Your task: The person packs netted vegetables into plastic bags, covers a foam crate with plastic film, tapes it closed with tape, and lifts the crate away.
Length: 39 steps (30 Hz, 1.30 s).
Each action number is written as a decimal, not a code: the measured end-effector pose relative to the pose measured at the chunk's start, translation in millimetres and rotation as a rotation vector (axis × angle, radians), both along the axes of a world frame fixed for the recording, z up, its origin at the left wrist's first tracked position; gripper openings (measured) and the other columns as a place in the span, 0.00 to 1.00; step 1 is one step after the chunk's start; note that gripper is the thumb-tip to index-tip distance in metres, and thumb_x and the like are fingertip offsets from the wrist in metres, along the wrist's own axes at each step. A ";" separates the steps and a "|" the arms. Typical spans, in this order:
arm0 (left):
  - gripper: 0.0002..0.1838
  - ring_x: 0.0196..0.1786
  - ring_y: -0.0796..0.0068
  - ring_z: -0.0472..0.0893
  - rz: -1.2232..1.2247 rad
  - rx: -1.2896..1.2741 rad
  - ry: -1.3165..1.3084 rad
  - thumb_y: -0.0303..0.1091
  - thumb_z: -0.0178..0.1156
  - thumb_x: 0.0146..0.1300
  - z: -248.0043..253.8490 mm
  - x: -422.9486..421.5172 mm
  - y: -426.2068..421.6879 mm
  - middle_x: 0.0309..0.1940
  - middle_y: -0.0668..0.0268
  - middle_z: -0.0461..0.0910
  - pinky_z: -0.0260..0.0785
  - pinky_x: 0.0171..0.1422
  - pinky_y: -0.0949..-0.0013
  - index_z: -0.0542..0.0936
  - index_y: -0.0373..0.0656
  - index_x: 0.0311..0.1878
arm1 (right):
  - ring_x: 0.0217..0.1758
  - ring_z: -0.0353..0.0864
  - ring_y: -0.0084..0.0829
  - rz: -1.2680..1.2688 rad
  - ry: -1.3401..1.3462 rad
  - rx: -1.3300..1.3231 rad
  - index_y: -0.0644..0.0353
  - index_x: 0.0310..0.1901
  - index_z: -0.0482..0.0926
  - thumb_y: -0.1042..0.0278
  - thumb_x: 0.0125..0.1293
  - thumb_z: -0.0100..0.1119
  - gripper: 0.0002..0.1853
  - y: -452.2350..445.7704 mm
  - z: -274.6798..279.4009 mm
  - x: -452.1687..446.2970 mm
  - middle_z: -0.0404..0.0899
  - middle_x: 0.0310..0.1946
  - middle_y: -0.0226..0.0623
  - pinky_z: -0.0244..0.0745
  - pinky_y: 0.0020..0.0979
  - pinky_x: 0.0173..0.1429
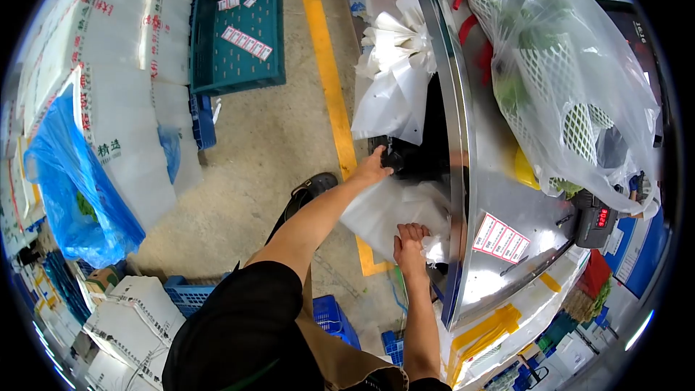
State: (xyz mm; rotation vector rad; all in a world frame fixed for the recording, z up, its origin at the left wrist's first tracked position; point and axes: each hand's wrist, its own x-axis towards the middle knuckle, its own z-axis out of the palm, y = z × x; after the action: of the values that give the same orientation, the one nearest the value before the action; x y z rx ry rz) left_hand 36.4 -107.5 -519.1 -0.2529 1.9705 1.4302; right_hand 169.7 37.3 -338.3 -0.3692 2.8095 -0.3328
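The left hand [373,165], at the center of the frame, has its fingers closed on a small, dark black object [392,156] whose shape is hard to make out. Just below and to the right, the right hand [412,242] rests against smooth, see-through plastic bags [391,210], its fingers bent and side by side; whether they pinch the plastic cannot be told. The bags lie beside the rim of a shiny metal desk [481,195]. Above them hang milky white plastic sheets [394,105], gathered into ruffled pleats.

On the desk, a sheet of red-bordered white labels [501,237] lies near a black device [595,223] with glowing red digits. At upper right, a large, crinkled clear bag [528,51] holds green produce wrapped in white netting.

At upper left, a dark green plastic crate [275,65] with a slotted base holds strips of similar labels [247,43]. Stacked white boxes [119,166] to its left carry red and green Chinese print, including "精选". A glossy blue plastic bag [79,188] is draped against them. A yellow stripe [323,51] runs down the gray floor [239,174].
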 end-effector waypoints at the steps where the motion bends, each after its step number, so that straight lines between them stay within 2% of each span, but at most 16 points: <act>1: 0.32 0.48 0.53 0.79 -0.007 -0.039 -0.003 0.41 0.66 0.53 5.2 -3.8 2.0 0.43 0.54 0.80 0.70 0.52 0.56 0.66 0.43 0.60 | 0.50 0.73 0.42 -0.079 -0.035 -0.127 0.61 0.41 0.77 0.74 0.52 0.59 0.12 -4.4 7.6 -0.9 0.77 0.41 0.43 0.65 0.40 0.57; 5: 0.32 0.52 0.50 0.77 -0.001 -0.092 0.096 0.43 0.65 0.54 22.2 -1.5 15.3 0.47 0.51 0.78 0.68 0.55 0.55 0.67 0.43 0.61 | 0.39 0.78 0.38 -0.399 -0.181 -0.496 0.65 0.38 0.78 0.80 0.55 0.54 0.09 -23.1 41.4 16.3 0.80 0.35 0.43 0.73 0.35 0.44; 9: 0.29 0.56 0.51 0.75 -0.161 0.205 0.187 0.48 0.59 0.59 51.4 39.9 29.5 0.52 0.49 0.75 0.67 0.59 0.57 0.68 0.43 0.60 | 0.30 0.80 0.29 -0.833 -0.558 -0.863 0.67 0.33 0.79 0.82 0.56 0.49 0.08 0.1 19.9 92.9 0.80 0.27 0.38 0.76 0.30 0.37; 12: 0.30 0.59 0.52 0.72 -0.445 0.197 0.295 0.57 0.49 0.63 53.4 74.9 48.4 0.56 0.50 0.73 0.64 0.62 0.58 0.69 0.44 0.60 | 0.29 0.79 0.28 -1.528 -0.424 -0.920 0.65 0.36 0.79 0.79 0.60 0.50 0.07 32.8 -34.6 124.6 0.80 0.30 0.37 0.77 0.31 0.38; 13: 0.30 0.60 0.53 0.71 -0.438 0.244 0.252 0.58 0.47 0.64 52.6 82.0 52.6 0.56 0.51 0.73 0.63 0.63 0.58 0.70 0.45 0.60 | 0.38 0.80 0.31 -1.529 -0.370 -0.878 0.63 0.44 0.77 0.72 0.65 0.52 0.09 44.2 -53.3 126.9 0.80 0.39 0.38 0.78 0.37 0.45; 16: 0.29 0.60 0.54 0.71 -0.440 0.332 0.142 0.57 0.45 0.65 62.1 92.9 54.5 0.55 0.53 0.74 0.62 0.64 0.59 0.72 0.44 0.57 | 0.51 0.76 0.31 -1.708 -0.286 -1.507 0.58 0.52 0.72 0.60 0.66 0.55 0.16 65.4 -115.4 106.0 0.77 0.47 0.34 0.72 0.40 0.56; 17: 0.29 0.60 0.54 0.71 -0.457 0.325 0.115 0.57 0.45 0.65 67.9 94.6 49.6 0.55 0.52 0.74 0.62 0.64 0.60 0.73 0.44 0.57 | 0.59 0.69 0.30 -1.497 -0.342 -1.805 0.54 0.55 0.70 0.53 0.66 0.55 0.21 57.0 -105.6 81.3 0.72 0.54 0.33 0.66 0.39 0.63; 22: 0.19 0.48 0.61 0.80 -0.314 0.120 0.093 0.43 0.54 0.63 106.4 63.0 -15.2 0.43 0.53 0.81 0.69 0.54 0.63 0.78 0.40 0.51 | 0.47 0.79 0.33 -1.484 -0.512 -1.487 0.60 0.54 0.71 0.56 0.67 0.53 0.20 25.5 -78.0 51.9 0.77 0.48 0.37 0.75 0.38 0.50; 24: 0.14 0.39 0.58 0.82 0.149 0.036 0.314 0.39 0.55 0.61 88.9 35.8 -33.8 0.35 0.55 0.83 0.73 0.45 0.62 0.81 0.39 0.41 | 0.40 0.80 0.33 -1.298 -0.579 -1.304 0.63 0.53 0.71 0.59 0.67 0.55 0.20 11.0 -35.4 61.9 0.79 0.44 0.39 0.77 0.36 0.46; 25: 0.12 0.33 0.63 0.81 0.187 -0.068 0.380 0.36 0.54 0.61 113.9 -0.2 -49.8 0.31 0.58 0.83 0.72 0.38 0.62 0.81 0.37 0.39 | 0.37 0.80 0.33 -1.236 -0.475 -1.252 0.65 0.51 0.72 0.60 0.67 0.54 0.18 -2.1 -14.9 71.3 0.79 0.41 0.39 0.76 0.35 0.43; 26: 0.11 0.27 0.68 0.78 0.472 0.210 0.447 0.34 0.53 0.62 115.7 -30.9 -58.6 0.25 0.62 0.81 0.70 0.33 0.63 0.80 0.36 0.38 | 0.34 0.80 0.32 -1.181 -0.372 -1.197 0.67 0.48 0.73 0.61 0.67 0.53 0.17 -14.8 3.6 85.8 0.80 0.38 0.39 0.76 0.34 0.41; 29: 0.11 0.30 0.67 0.76 0.521 0.000 0.768 0.31 0.55 0.59 204.4 -143.2 -89.3 0.27 0.56 0.78 0.69 0.37 0.66 0.78 0.38 0.44 | 0.31 0.79 0.29 -1.006 -0.426 -0.889 0.67 0.44 0.77 0.63 0.62 0.56 0.15 -22.9 21.3 143.7 0.79 0.28 0.37 0.73 0.33 0.36; 31: 0.11 0.32 0.63 0.79 0.468 -0.099 1.179 0.28 0.55 0.59 255.9 -215.6 -91.0 0.29 0.55 0.79 0.71 0.39 0.64 0.78 0.39 0.44 | 0.34 0.80 0.33 -0.937 -0.414 -0.644 0.62 0.46 0.80 0.60 0.59 0.57 0.17 -25.9 -1.5 197.9 0.81 0.29 0.41 0.73 0.35 0.39; 32: 0.12 0.36 0.58 0.80 0.406 -0.001 1.134 0.26 0.54 0.56 309.7 -228.0 -85.0 0.31 0.55 0.80 0.71 0.42 0.63 0.79 0.41 0.44 | 0.38 0.82 0.39 -0.924 -0.406 -0.462 0.59 0.48 0.80 0.56 0.58 0.58 0.20 -29.3 -8.2 215.0 0.83 0.33 0.45 0.74 0.37 0.44; 35: 0.26 0.55 0.52 0.71 0.034 -0.348 1.364 0.22 0.52 0.50 299.7 -342.2 -69.0 0.52 0.53 0.73 0.63 0.61 0.57 0.73 0.46 0.56 | 0.41 0.81 0.45 -1.173 -0.467 -0.459 0.58 0.48 0.80 0.53 0.56 0.58 0.22 -50.7 10.3 238.4 0.82 0.39 0.48 0.75 0.38 0.46; 39: 0.36 0.67 0.50 0.59 -0.304 -0.610 1.385 0.20 0.62 0.41 294.0 -416.9 -52.1 0.65 0.55 0.59 0.58 0.62 0.44 0.71 0.52 0.59 | 0.41 0.82 0.40 -1.554 -0.461 -0.638 0.59 0.50 0.79 0.55 0.57 0.57 0.22 -87.6 7.0 230.2 0.82 0.40 0.47 0.75 0.37 0.47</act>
State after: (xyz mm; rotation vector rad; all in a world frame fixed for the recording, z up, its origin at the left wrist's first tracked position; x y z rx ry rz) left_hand -380.5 -159.6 -225.2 1.0146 3.2805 0.7097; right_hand 399.8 -50.2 -331.3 1.6021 1.8518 -1.3354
